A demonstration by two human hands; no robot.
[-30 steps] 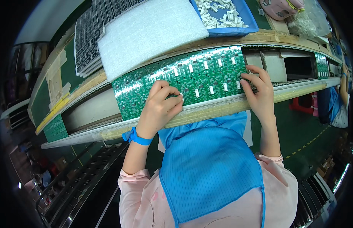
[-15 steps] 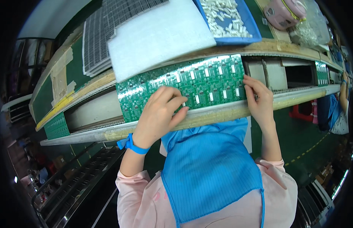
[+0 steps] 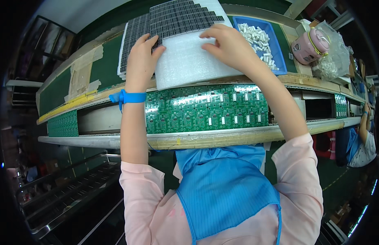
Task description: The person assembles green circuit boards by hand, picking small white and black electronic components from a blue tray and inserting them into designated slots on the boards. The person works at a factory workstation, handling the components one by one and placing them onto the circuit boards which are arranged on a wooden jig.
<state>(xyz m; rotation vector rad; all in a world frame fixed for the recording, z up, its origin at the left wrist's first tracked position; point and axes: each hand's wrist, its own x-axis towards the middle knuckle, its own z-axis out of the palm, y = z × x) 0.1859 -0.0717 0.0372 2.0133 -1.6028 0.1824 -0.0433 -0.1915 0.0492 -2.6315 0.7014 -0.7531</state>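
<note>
Fingers [image 3: 213, 32] apart on left hand [image 3: 141, 57] and right hand [image 3: 232, 45], forearms [image 3: 134, 130] outstretched past circuit boards [image 3: 181, 116]

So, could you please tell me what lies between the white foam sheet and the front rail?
Green circuit boards and some wooden bench edge, in the head view.

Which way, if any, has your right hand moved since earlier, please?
Yes: away from the body; the right hand has gone from the circuit board across the wooden edge to over the foam sheet.
</note>
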